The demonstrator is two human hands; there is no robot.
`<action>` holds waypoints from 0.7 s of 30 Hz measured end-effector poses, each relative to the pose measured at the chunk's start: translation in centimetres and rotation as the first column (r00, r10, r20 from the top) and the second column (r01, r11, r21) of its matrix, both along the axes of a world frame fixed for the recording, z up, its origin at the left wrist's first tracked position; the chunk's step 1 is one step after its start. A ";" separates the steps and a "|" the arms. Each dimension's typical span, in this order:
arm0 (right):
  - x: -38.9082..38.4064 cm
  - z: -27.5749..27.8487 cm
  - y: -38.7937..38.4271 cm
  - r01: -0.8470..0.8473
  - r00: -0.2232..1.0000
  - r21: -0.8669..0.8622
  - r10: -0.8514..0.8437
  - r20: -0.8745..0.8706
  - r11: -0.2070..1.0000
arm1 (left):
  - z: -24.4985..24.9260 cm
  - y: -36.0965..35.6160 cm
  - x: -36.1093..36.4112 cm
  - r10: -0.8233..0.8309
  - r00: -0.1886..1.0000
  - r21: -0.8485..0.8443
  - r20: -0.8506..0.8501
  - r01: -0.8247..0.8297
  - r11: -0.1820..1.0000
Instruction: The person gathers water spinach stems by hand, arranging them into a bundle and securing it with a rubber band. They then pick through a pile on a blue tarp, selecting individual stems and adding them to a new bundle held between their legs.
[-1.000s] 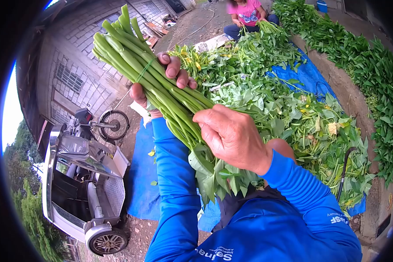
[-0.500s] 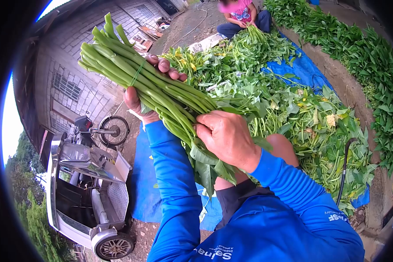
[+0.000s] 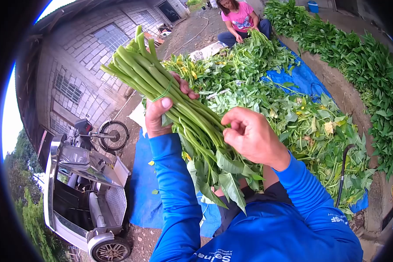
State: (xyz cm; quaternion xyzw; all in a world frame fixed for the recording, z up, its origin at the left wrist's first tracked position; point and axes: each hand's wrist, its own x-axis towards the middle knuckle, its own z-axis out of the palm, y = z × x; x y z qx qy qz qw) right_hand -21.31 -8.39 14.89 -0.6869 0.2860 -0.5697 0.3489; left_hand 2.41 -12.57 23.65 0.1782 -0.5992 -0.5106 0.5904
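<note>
A thick bundle of water spinach (image 3: 148,72), long green stems with leaves, is gripped by my left hand (image 3: 158,114). A thin green tie (image 3: 163,93) circles the stems beside my left thumb. The cut stem ends point up and left, and the leaves (image 3: 231,185) hang at the lower end. My right hand (image 3: 255,137) is at the right side of the bundle, its fingers curled in. Whatever sits between those fingertips, if anything, is hidden.
Loose greens (image 3: 301,126) are heaped on a blue tarp (image 3: 146,187). A sickle-like tool (image 3: 344,170) lies at right. Another person (image 3: 242,19) sits at the back handling greens. More greens (image 3: 336,54) line the right side. A motorcycle with sidecar (image 3: 87,187) stands left.
The bundle and my left hand have shifted right and slightly down. My right hand has moved right, from across the lower stems to the bundle's side. More hanging leaves show.
</note>
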 end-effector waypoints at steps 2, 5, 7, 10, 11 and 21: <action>-1.2 1.6 -0.1 -0.084 0.980 0.108 0.063 0.189 0.991 | -0.3 0.3 -1.3 0.020 0.999 -0.004 0.033 -0.020 1.000; 1.1 1.1 -2.7 0.006 0.998 -0.188 0.006 0.062 0.982 | 0.1 0.4 -4.1 0.121 0.986 0.016 0.116 -0.124 0.992; 2.2 0.6 -2.6 -0.134 0.987 -0.157 0.146 0.071 0.979 | 0.8 0.9 -7.0 0.233 0.962 0.006 0.145 -0.236 0.972; 0.0 0.6 -1.8 -0.338 0.940 0.170 0.322 0.113 0.926 | 0.9 1.6 -10.0 0.361 0.925 0.008 0.115 -0.365 0.931; -0.5 -0.1 -1.8 -0.252 0.964 0.052 0.246 0.104 0.966 | 0.9 1.2 -10.3 0.325 0.937 -0.004 0.126 -0.327 0.945; -4.7 -2.9 -0.5 -0.153 0.966 -0.158 0.181 0.185 0.976 | 4.2 0.3 -17.4 0.231 0.951 0.154 0.203 -0.264 0.952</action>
